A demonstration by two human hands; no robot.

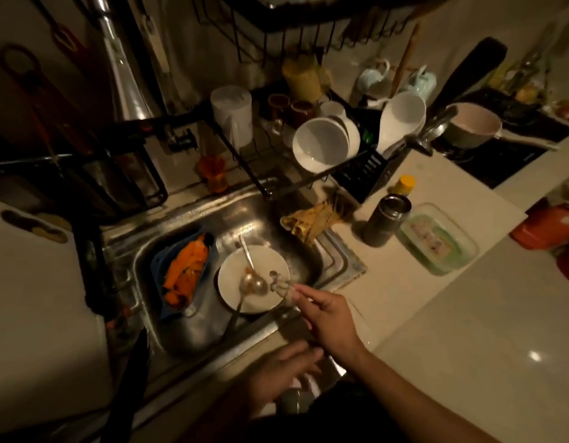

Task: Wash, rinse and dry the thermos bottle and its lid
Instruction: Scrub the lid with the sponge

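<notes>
Head view: the open-mouthed steel thermos bottle (pixel 387 219) stands upright on the pale tabletop (pixel 468 314), right of centre, just beside a clear glass food container (pixel 439 239), probably parked there awaiting its wash. At lower centre, the right hand (pixel 327 318) reaches over the steel sink (pixel 276 215), fingers (pixel 300 294) pinching a small clear, blurred object above a white plate (pixel 244 282) holding a metal spoon (pixel 252 282). The left hand (pixel 286 372), at the bottom edge, lies over a rounded grey thing, possibly the lid; whether its fingers grip it I cannot tell.
</notes>
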